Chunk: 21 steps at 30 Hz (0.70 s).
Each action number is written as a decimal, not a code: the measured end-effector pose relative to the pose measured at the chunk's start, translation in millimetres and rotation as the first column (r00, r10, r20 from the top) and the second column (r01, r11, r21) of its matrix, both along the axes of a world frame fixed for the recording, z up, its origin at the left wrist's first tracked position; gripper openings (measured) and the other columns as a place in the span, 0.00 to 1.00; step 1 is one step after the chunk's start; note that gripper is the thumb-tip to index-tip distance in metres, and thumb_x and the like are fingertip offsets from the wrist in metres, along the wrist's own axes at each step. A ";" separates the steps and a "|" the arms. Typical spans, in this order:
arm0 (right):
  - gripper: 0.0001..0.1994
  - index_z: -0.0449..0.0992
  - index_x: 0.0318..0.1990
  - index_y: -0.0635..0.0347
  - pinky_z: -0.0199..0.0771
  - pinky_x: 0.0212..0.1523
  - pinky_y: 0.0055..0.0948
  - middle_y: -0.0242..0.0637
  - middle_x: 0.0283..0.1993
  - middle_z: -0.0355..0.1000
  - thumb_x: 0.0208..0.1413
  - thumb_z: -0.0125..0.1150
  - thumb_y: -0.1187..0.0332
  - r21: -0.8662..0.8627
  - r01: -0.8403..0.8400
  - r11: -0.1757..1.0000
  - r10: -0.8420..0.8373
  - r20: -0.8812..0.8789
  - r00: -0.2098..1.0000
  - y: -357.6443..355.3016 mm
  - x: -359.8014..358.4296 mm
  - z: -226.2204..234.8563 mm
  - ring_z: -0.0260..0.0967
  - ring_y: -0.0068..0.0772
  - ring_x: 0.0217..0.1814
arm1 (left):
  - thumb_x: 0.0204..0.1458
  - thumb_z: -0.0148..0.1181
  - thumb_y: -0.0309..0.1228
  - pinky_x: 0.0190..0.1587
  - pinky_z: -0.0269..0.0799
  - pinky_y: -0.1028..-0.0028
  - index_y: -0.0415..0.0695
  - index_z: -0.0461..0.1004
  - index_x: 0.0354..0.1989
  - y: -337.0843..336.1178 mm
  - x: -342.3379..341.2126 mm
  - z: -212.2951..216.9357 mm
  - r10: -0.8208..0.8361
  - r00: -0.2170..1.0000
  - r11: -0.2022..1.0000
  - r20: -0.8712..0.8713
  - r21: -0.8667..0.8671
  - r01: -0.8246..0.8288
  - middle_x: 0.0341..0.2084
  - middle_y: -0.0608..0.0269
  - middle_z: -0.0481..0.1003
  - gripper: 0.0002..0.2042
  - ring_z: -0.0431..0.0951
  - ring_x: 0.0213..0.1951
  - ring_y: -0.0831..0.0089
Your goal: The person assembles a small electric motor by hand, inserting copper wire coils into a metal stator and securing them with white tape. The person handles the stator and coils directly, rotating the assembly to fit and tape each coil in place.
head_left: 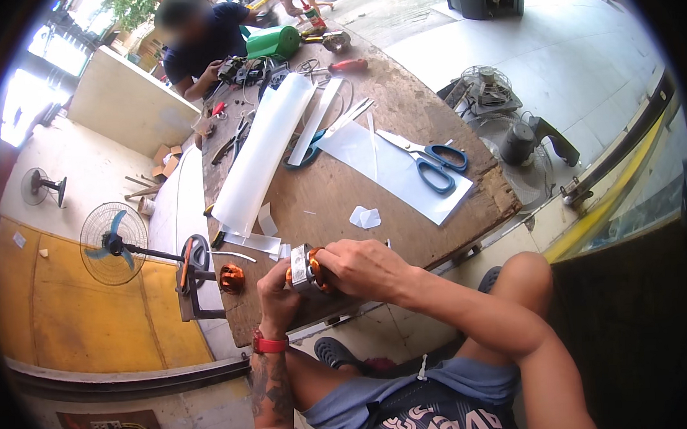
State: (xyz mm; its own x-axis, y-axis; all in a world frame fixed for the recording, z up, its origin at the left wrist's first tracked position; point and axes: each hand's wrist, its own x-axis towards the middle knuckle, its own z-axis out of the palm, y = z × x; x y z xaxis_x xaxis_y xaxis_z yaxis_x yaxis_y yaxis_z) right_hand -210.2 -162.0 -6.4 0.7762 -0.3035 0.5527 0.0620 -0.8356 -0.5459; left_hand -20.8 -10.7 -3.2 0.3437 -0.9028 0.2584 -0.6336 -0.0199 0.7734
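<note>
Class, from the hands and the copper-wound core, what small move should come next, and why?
Probably a gentle press on the copper coil with the right hand, the left hand bracing the metal core: the left grips that core, and the right is curled at the coil.

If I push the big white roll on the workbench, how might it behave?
The white roll would probably roll sideways, since it is long, roughly cylindrical and lying on its side, though the pliers to its left may stop it. Its sheen suggests a smooth, possibly slippery surface.
</note>
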 end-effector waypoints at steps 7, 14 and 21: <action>0.11 0.75 0.46 0.59 0.81 0.43 0.40 0.41 0.38 0.75 0.57 0.66 0.69 0.078 0.027 0.997 -0.027 0.004 1.000 2.4 -1.4 1.4 0.79 0.44 0.41 | 0.48 0.65 0.15 0.47 0.81 0.67 0.38 0.80 0.56 5.6 -5.4 -19.8 0.081 0.963 0.992 0.256 -0.112 -0.054 0.43 0.46 0.84 0.23 0.87 0.45 0.57; 0.11 0.75 0.48 0.60 0.80 0.45 0.45 0.46 0.40 0.75 0.59 0.65 0.70 0.285 -0.044 0.958 0.058 -0.042 0.997 -2.8 -8.9 -3.2 0.78 0.51 0.43 | 0.51 0.63 0.14 0.48 0.80 0.70 0.35 0.80 0.55 2.7 -4.3 -15.0 0.017 0.991 0.994 0.135 -0.112 -0.002 0.44 0.53 0.86 0.21 0.86 0.46 0.69; 0.10 0.75 0.48 0.66 0.81 0.48 0.44 0.54 0.41 0.82 0.63 0.64 0.70 0.606 -0.045 0.794 0.023 0.043 0.999 -15.6 -10.2 -1.3 0.82 0.54 0.46 | 0.52 0.65 0.14 0.48 0.79 0.74 0.31 0.79 0.55 3.9 0.4 -12.8 -0.002 0.999 0.999 0.036 -0.044 0.003 0.42 0.58 0.86 0.19 0.84 0.44 0.77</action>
